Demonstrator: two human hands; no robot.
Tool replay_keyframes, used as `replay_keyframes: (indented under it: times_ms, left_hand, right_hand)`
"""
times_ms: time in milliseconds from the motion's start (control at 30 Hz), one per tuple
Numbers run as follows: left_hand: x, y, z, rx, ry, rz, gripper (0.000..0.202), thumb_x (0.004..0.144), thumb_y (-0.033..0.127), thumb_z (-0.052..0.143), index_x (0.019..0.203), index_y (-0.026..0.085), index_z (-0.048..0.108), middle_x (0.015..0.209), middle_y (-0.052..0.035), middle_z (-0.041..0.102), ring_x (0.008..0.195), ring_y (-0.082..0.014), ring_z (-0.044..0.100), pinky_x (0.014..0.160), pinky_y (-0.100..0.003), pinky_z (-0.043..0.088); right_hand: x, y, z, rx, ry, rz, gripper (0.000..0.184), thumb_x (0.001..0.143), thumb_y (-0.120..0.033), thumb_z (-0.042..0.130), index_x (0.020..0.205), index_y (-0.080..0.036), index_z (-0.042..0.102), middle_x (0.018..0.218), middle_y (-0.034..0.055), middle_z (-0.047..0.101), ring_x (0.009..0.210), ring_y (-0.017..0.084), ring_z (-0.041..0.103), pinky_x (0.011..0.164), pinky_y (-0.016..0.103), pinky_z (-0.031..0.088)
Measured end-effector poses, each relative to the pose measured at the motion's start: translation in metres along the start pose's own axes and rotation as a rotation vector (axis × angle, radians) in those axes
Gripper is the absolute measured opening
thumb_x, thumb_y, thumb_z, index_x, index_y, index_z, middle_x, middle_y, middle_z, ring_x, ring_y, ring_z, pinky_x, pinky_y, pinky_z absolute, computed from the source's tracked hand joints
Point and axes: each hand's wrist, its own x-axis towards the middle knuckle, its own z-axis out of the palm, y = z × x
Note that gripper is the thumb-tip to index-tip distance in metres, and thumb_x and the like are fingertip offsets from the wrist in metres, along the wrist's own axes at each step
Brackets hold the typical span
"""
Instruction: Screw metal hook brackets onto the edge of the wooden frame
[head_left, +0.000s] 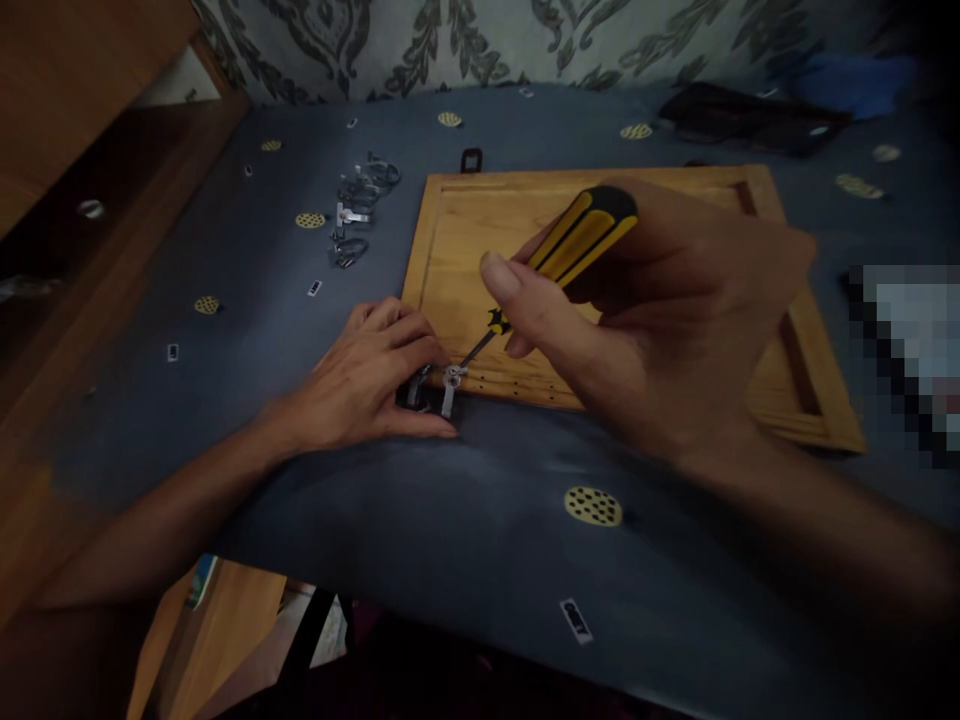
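A yellow-and-black screwdriver (581, 235) is gripped in my right hand (660, 310), thumb and fingers wrapped around its handle. Its thin shaft slants down to the left, with the tip at a metal cabinet hinge (450, 388). That hinge sits at the near left corner of a wooden cabinet door (480, 230), which lies flat. My left hand (382, 370) holds the hinge there, fingers resting on the door's edge and thumb on the near side. Part of the hinge is hidden by the fingers. Several small dark holes run along the door's near edge.
More metal hinges (352, 215) lie in a group left of the door. A small black loop-shaped item (471, 160) is behind it. Dark cloth or a pouch (750, 118) lies at the back right of the blue patterned cover (480, 500). Wooden furniture (135, 220) stands at the left.
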Motion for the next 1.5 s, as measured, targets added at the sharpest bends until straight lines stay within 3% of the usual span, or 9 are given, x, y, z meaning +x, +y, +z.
replay_keyframes:
  times_ms: [367, 567, 800, 1000, 1233, 1500]
  left_hand:
    - [0.001, 0.000, -0.005, -0.011, -0.043, -0.017, 0.071, 0.092, 0.084, 0.059, 0.123, 0.021, 0.068, 0.119, -0.0091, 0.071, 0.112, -0.0309, 0.057, 0.097, -0.044, 0.039]
    - [0.000, 0.000, -0.004, -0.025, -0.033, -0.015, 0.061, 0.095, 0.076, 0.065, 0.124, 0.023, 0.067, 0.123, -0.0088, 0.070, 0.114, -0.0311, 0.057, 0.099, -0.045, 0.041]
    - [0.001, 0.001, -0.003, -0.034, -0.037, -0.027, 0.056, 0.093, 0.071, 0.070, 0.118, 0.021, 0.068, 0.119, -0.0092, 0.071, 0.112, -0.0309, 0.056, 0.100, -0.046, 0.041]
    - [0.002, 0.002, -0.004, -0.056, -0.056, -0.056, 0.057, 0.091, 0.072, 0.073, 0.115, 0.020, 0.071, 0.110, -0.0077, 0.070, 0.108, -0.0298, 0.057, 0.093, -0.043, 0.040]
    - [0.003, 0.001, -0.002, -0.060, -0.059, -0.057, 0.057, 0.090, 0.072, 0.074, 0.114, 0.020, 0.070, 0.109, -0.0078, 0.070, 0.108, -0.0292, 0.056, 0.093, -0.043, 0.040]
    - [0.003, 0.004, -0.005, -0.088, -0.082, -0.069, 0.052, 0.091, 0.066, 0.076, 0.112, 0.019, 0.071, 0.108, -0.0076, 0.070, 0.108, -0.0293, 0.056, 0.094, -0.043, 0.040]
  right_hand:
    - [-0.001, -0.002, -0.002, -0.001, -0.014, 0.053, 0.025, 0.094, -0.044, 0.080, 0.079, -0.033, 0.063, 0.074, -0.0027, 0.067, 0.064, 0.022, 0.065, 0.063, 0.041, 0.052]
    - [-0.001, 0.000, 0.000, 0.011, -0.017, 0.029, 0.029, 0.095, -0.044, 0.078, 0.076, -0.031, 0.061, 0.075, -0.0018, 0.066, 0.063, 0.021, 0.065, 0.062, 0.041, 0.052]
    - [0.000, -0.001, -0.001, 0.128, -0.018, 0.051, 0.020, 0.090, -0.039, 0.086, 0.089, -0.033, 0.067, 0.086, -0.0044, 0.068, 0.065, 0.017, 0.066, 0.057, 0.037, 0.052]
    - [0.001, -0.006, -0.002, 0.120, -0.067, 0.053, 0.021, 0.103, -0.036, 0.068, 0.085, -0.031, 0.061, 0.085, -0.0036, 0.068, 0.065, 0.016, 0.066, 0.060, 0.036, 0.052]
    - [-0.006, -0.011, -0.008, 0.098, -0.044, 0.056, 0.031, 0.102, -0.060, 0.066, 0.089, -0.033, 0.060, 0.085, -0.0031, 0.072, 0.062, 0.018, 0.069, 0.059, 0.039, 0.052]
    - [-0.014, -0.005, -0.002, 0.136, -0.025, 0.131, 0.038, 0.099, -0.061, 0.071, 0.084, -0.030, 0.055, 0.075, -0.0043, 0.066, 0.053, 0.015, 0.065, 0.051, 0.036, 0.044]
